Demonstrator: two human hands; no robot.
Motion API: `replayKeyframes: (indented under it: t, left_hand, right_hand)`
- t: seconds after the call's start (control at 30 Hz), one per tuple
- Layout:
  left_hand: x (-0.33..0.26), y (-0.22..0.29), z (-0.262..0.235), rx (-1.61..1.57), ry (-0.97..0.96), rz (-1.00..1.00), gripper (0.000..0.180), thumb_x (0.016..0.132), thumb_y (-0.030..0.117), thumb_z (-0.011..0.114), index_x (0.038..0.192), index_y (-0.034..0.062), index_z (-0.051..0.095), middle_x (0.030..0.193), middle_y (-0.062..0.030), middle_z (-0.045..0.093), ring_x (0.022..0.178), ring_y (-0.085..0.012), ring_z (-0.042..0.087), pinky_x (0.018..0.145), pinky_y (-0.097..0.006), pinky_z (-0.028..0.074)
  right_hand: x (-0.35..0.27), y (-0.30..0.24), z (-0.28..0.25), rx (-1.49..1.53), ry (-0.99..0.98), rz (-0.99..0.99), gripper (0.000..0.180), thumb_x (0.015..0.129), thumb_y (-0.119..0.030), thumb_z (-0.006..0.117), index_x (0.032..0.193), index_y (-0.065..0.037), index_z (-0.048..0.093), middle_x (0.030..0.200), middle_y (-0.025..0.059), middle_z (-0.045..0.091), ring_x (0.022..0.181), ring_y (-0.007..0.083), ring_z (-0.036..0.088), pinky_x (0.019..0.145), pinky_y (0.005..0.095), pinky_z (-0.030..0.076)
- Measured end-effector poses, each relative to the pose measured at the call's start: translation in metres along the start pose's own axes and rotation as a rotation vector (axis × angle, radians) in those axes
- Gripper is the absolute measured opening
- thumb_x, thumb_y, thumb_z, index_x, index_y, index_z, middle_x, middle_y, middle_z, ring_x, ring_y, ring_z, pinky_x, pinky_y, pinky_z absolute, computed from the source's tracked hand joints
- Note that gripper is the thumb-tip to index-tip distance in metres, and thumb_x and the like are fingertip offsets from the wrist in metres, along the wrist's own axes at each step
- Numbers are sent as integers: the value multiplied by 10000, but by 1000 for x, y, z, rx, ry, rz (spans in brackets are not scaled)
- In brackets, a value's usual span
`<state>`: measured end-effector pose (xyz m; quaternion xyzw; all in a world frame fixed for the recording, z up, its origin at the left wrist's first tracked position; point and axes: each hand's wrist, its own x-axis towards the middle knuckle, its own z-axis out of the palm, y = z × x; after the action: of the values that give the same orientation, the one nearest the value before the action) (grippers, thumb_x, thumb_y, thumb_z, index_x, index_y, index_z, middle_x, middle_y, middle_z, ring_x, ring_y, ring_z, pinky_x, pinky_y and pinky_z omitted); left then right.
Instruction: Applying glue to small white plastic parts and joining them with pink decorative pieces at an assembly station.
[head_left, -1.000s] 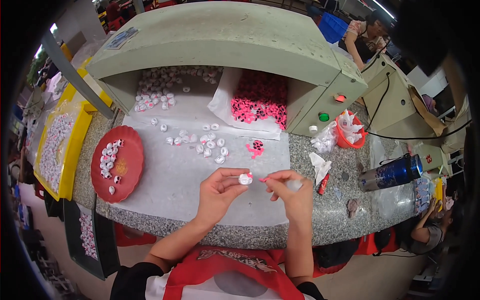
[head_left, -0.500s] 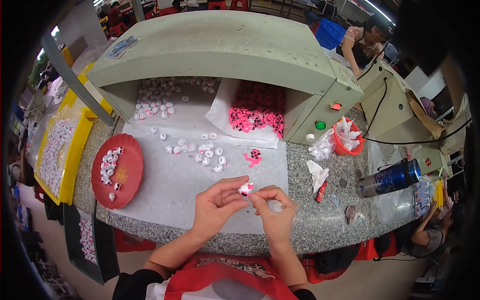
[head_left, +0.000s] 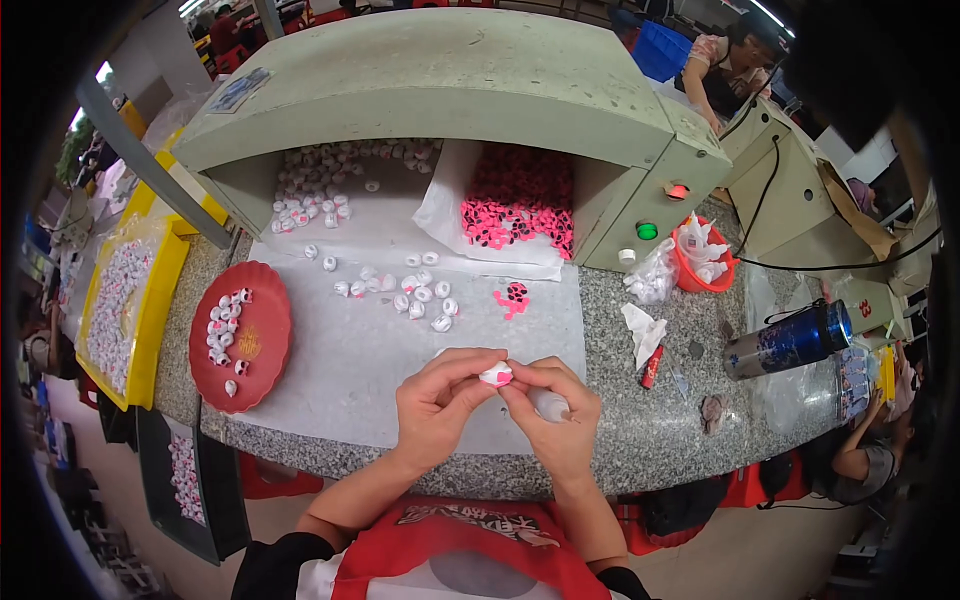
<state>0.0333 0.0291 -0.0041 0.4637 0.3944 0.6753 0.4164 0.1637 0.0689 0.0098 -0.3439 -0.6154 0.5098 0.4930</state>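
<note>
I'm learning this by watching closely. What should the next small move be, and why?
Probably a light press by the right hand against the small white-and-pink piece: the left hand pinches it from the other side, and its pink patch shows beside the right thumb.

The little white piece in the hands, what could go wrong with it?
The white piece might slip, since just the fingertips of the left hand and right hand hold it. If dropped, it could roll among the loose white pieces on the paper and get mixed up.
</note>
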Motion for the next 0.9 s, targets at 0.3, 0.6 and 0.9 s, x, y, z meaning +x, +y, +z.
replayKeyframes:
  t: [0.3,0.6,0.9]
  left_hand:
    - [-6,-1,5,-59,34,-48,256,797,-93,503,1045,-46,544,1073,-149,530,957,-186,542,809,-271,461]
    - [-5,1,0,-103,-21,-105,293,794,-99,492,1080,-53,535,1088,-148,530,978,-184,539,828,-273,446]
    - [-7,-2,-1,-193,-44,-123,296,789,-115,481,1076,-60,530,1084,-155,531,980,-191,542,830,-275,454]
  right_hand:
    - [-3,1,-2,26,-8,58,210,690,48,654,891,-11,636,743,30,558,650,68,514,553,185,397]
    - [-2,-1,-5,94,-28,153,188,696,51,646,875,-3,627,737,15,547,651,49,490,560,176,384]
    - [1,-11,-9,142,-58,256,125,710,48,631,825,5,608,736,7,556,666,43,493,576,170,384]
